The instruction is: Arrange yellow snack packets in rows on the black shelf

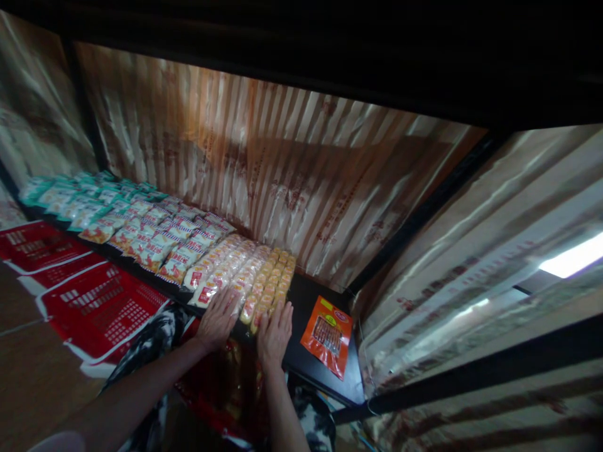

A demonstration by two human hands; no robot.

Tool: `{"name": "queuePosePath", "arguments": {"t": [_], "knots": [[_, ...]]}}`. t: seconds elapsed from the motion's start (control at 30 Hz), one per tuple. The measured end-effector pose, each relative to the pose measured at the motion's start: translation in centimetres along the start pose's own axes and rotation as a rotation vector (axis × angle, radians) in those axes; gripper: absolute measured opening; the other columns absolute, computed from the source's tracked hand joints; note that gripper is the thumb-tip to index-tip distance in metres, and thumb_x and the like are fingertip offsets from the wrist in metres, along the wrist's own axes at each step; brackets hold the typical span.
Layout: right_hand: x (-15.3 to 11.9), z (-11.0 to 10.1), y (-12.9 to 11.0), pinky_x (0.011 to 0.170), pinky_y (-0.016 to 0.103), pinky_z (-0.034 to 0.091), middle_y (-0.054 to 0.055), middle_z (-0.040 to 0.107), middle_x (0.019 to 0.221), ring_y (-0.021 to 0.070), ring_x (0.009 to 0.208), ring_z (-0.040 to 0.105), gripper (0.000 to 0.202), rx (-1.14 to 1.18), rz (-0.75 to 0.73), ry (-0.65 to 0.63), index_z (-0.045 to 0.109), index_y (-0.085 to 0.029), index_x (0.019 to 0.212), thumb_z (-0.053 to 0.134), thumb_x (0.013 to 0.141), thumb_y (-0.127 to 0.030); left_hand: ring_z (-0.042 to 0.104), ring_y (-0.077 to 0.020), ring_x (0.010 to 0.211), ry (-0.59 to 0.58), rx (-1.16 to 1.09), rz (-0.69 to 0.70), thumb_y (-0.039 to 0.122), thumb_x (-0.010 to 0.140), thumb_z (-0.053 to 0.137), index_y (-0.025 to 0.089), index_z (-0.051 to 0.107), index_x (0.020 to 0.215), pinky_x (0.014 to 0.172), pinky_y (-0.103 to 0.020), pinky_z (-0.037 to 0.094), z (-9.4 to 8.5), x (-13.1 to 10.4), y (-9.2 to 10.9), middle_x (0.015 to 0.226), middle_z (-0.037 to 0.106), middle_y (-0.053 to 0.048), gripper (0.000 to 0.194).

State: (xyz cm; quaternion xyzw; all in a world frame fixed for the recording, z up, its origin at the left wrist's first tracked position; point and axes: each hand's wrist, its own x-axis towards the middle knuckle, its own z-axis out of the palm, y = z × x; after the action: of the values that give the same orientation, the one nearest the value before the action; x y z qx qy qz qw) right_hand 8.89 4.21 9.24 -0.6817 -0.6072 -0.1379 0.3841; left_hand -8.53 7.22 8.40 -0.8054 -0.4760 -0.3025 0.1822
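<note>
My left hand (218, 319) lies with outstretched fingers against the front of the clear-wrapped white snack packs (219, 267), which show small red labels. Beside it, my right hand (276, 334) reaches up with straight fingers to the front right end of the yellow wrapped snacks (271, 282), touching or nearly touching them. Neither hand grips anything that I can see. To the right of my right hand, an orange snack packet (327, 336) with a clear window lies flat on the black shelf (301, 345). Left of the white packs stand rows of white-and-red snack bags (164, 235).
Green snack bags (89, 194) fill the shelf's far left. Red shopping baskets (103, 307) stand on the floor in front, and a dark red one sits below my hands. A crinkled, printed plastic sheet (292, 176) hangs behind the shelf, framed by black posts. Another shelf spans overhead.
</note>
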Motion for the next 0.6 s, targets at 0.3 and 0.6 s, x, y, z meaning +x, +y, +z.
{"name": "queuePosePath", "arguments": {"t": [0.3,0.6], "knots": [[-0.8,1.2,0.4,0.098,0.052,0.04,0.024,0.027,0.147,0.0325,0.137,0.025,0.051,0.022,-0.062,-0.041,0.034,-0.009,0.14,0.031,0.095,-0.033,0.031,-0.0256,0.136,-0.018,-0.03,-0.02,0.026,0.09,0.037,0.013,0.04,0.137,0.11,-0.045,0.03,0.7,0.1,0.1,0.142,0.043,-0.013,0.05],[1.5,1.3,2.6,0.101,0.048,0.037,0.027,0.028,0.146,0.0314,0.137,0.026,0.054,0.067,0.015,-0.098,0.031,-0.002,0.141,0.026,0.096,-0.033,0.02,-0.0261,0.141,-0.028,-0.1,-0.003,0.027,0.09,0.04,0.017,0.031,0.142,0.113,-0.048,0.021,-1.1,2.2,3.3,0.15,0.03,-0.01,0.054]]}}
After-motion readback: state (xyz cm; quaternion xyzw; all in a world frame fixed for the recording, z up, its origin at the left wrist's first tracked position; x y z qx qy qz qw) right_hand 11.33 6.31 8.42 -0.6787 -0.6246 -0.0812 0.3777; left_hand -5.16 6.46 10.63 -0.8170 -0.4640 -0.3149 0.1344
